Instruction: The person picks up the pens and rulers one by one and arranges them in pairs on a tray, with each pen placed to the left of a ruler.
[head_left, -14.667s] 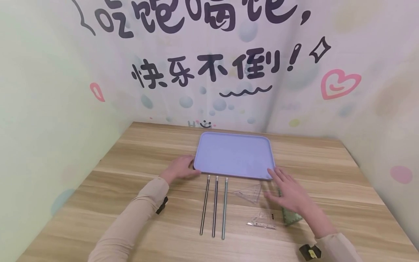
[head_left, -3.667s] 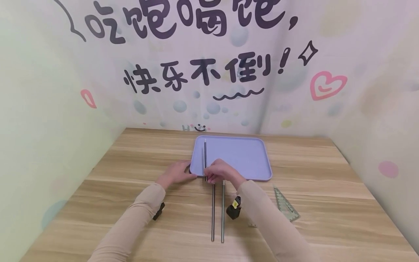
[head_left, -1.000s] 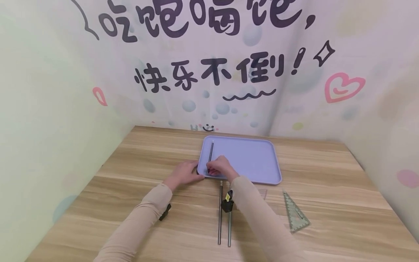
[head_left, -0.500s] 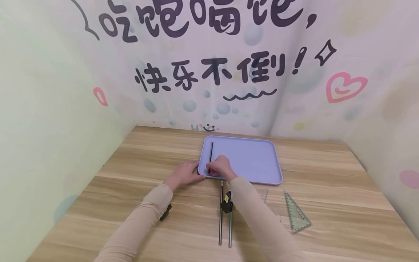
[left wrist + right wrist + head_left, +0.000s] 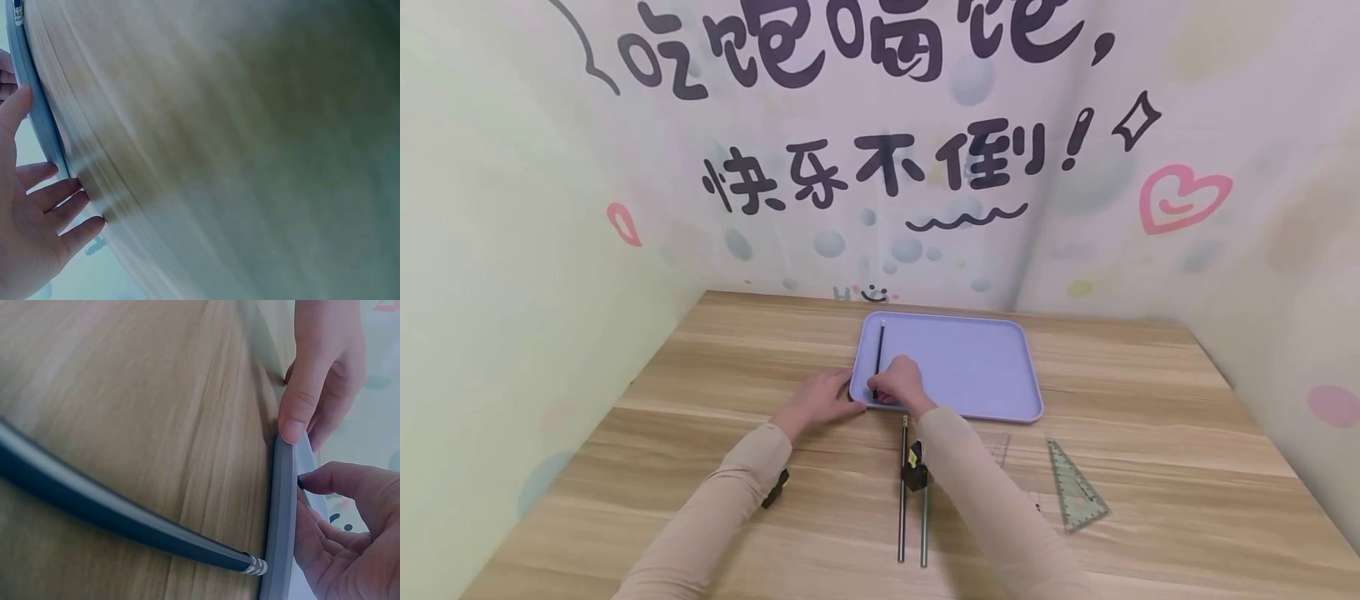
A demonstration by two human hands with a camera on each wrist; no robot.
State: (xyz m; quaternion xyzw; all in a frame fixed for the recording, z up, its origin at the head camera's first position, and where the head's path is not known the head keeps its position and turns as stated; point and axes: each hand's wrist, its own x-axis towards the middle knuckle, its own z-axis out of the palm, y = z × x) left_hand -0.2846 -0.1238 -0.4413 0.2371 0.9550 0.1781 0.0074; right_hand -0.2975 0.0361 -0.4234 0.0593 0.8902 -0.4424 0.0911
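Observation:
A lilac tray (image 5: 970, 367) lies at the far side of the wooden table. Inside it, along the left edge, is a dark pencil (image 5: 880, 346), eraser end away from me. My right hand (image 5: 901, 382) pinches this pencil near its close end, between thumb and fingers in the right wrist view. At the tray's front left corner rests my left hand (image 5: 822, 398). Its thumb touches the front rim (image 5: 283, 519) and the other fingers (image 5: 53, 194), nearly straight, lie along the side. On the table before the tray are a dark pencil (image 5: 902, 517) and a teal pencil (image 5: 924, 533).
A green set square (image 5: 1077, 487) lies right of my right forearm. Part of a clear set square (image 5: 1000, 446) shows beside the sleeve, which covers more of that area. A printed cloth (image 5: 880, 242) hangs behind the table.
Since the oldest frame, one dark pencil has gone from the table into the tray, carried by my right hand. Over the last second, the pencil has straightened slightly; the left hand stays at the corner.

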